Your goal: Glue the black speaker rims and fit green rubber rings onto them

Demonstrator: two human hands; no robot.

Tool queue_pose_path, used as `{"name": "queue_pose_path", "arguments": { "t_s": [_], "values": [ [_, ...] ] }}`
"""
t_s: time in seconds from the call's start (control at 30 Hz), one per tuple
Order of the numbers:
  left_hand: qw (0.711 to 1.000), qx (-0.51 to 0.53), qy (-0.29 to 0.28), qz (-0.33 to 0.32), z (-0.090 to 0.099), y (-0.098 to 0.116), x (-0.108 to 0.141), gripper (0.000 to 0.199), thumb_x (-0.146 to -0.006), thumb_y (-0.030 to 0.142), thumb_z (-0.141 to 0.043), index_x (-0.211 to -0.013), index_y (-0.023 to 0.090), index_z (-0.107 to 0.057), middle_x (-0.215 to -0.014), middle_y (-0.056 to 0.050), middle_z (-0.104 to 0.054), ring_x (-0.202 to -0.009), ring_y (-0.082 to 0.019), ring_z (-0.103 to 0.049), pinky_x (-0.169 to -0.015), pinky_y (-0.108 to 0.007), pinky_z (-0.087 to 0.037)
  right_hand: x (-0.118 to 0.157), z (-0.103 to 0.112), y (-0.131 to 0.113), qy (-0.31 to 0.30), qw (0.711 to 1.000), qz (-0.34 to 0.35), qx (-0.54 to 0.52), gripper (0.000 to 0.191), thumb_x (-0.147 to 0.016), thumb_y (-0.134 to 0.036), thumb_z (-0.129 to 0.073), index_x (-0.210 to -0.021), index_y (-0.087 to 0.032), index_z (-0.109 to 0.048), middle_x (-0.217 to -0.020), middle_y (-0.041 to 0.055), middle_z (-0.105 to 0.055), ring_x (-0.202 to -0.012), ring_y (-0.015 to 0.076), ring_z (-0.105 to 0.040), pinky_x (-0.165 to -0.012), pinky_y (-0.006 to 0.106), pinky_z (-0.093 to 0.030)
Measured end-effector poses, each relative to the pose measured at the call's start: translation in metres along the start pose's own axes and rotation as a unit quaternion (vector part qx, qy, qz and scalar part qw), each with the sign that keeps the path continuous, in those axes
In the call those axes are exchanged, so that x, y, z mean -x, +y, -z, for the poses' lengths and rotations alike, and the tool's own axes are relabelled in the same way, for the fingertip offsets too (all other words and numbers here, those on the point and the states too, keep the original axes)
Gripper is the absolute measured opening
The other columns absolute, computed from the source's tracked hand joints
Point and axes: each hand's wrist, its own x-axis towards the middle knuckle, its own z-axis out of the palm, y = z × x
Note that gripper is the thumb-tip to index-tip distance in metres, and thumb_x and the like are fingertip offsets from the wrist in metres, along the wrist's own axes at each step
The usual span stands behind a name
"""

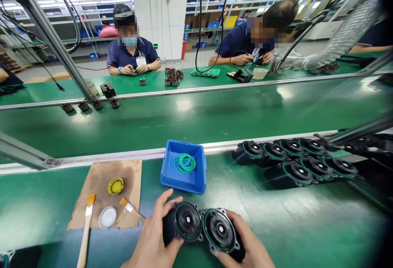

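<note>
My left hand (156, 233) is wrapped round a black motor housing (188, 220), thumb at its lower edge and fingers over the far side. A second black motor housing (220, 229) sits in my right hand (248, 241), gripped from the right side. Both housings tilt their round faces toward me, and their flanges meet or nearly meet in the middle. Each face carries a green sealing ring near its rim and a small pale centre. Just beyond my left fingers stands a blue bin (184, 184) with several loose green rings (184, 163) inside.
Several similar housings (297, 173) stand in rows at the right. At left, a stained cardboard sheet (132, 178) bears a yellow cap (116, 186), a white lid (107, 217) and a small brush (130, 207); a larger brush (87, 231) overlaps it. Two co-workers (132, 55) sit across the line.
</note>
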Motion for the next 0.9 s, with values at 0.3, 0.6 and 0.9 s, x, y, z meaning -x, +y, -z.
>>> {"name": "queue_pose_path", "arguments": {
  "t_s": [0.3,0.6,0.9],
  "values": [
    [1.0,0.01,0.004,0.013,-0.0002,0.0021,0.0001,0.09,-0.066,-0.001,-0.056,-0.143,0.031,-0.021,-0.138,-0.006,-0.058,-0.128,-0.023,-0.054,-0.109,-0.041,-0.041,0.0035,-0.0004,0.0032,-0.005,1.0,-0.025,-0.001,0.043,-0.077,-0.028,-0.066,-0.117,-0.022,-0.051,-0.108,0.006,-0.068,-0.097,0.0215,-0.068,-0.084,0.027,-0.056],
    [1.0,0.006,0.01,0.015,-0.0011,-0.0008,0.0027,0.09,-0.069,-0.001,-0.057,-0.143,0.034,-0.021,-0.138,-0.005,-0.057,-0.128,-0.023,-0.053,-0.109,-0.045,-0.042,0.0058,0.0011,0.0049,-0.027,0.999,-0.021,0.008,0.043,-0.08,-0.028,-0.065,-0.119,-0.023,-0.047,-0.109,0.0062,-0.068,-0.096,0.0212,-0.069,-0.082,0.027,-0.057],
    [0.999,-0.013,0.01,0.028,0.0025,0.0065,0.0003,0.084,-0.072,0.004,-0.058,-0.142,0.032,-0.022,-0.134,-0.007,-0.06,-0.12,-0.026,-0.059,-0.105,-0.05,-0.045,0.0064,0.0033,-0.0033,-0.016,0.998,-0.05,-0.019,0.044,-0.077,-0.026,-0.067,-0.118,-0.022,-0.05,-0.11,0.0063,-0.068,-0.098,0.0214,-0.068,-0.083,0.027,-0.057]
  ]
}}
